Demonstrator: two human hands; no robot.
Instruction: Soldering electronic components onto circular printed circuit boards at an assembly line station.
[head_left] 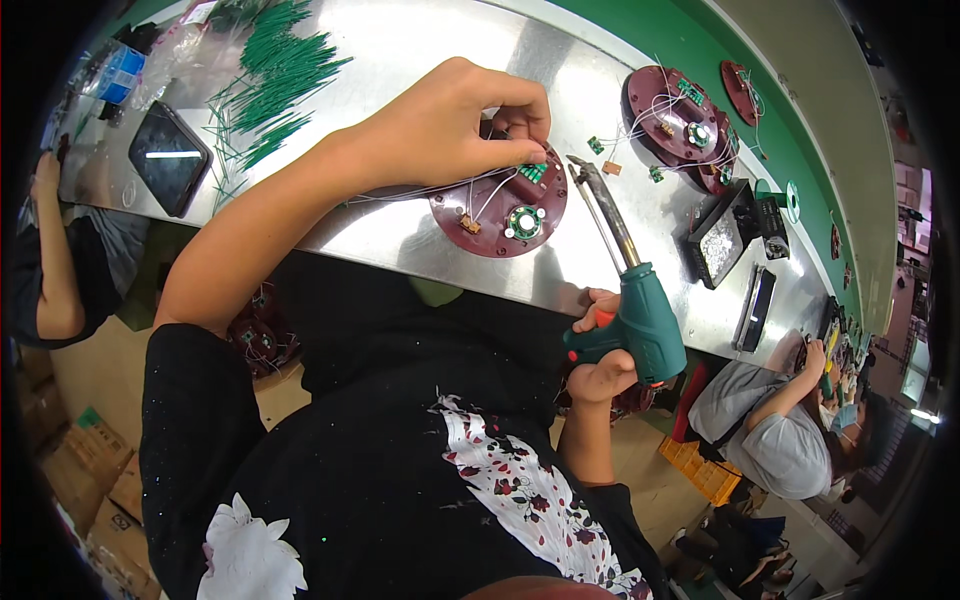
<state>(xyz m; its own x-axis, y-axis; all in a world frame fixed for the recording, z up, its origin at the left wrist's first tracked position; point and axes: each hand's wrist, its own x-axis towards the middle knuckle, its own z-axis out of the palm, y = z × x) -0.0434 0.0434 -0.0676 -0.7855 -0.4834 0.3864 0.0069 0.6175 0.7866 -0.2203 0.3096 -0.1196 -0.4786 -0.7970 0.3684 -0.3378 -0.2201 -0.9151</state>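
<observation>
A maroon round plate (pixel 480 241) lies near the table's front edge. On it are a green circuit board (pixel 533 172), a round white-centred part (pixel 524 223) and a small brown part (pixel 469 223), with thin white wires (pixel 487 205) running between them. My left hand (pixel 480 115) is over the plate's far side, thumb and fingers pinched close to the green board; what they grip is hidden. My right hand (pixel 606 368) is wrapped round the handle of a green soldering gun (pixel 648 325). Its dark tip points up, just right of the plate and apart from it.
More maroon plates (pixel 655 88) with wires lie at the back right. A black tray (pixel 718 245) and a solder reel (pixel 792 202) stand at the right. Green wires (pixel 285 85) and a phone (pixel 170 157) lie at the left. Other people sit on both sides.
</observation>
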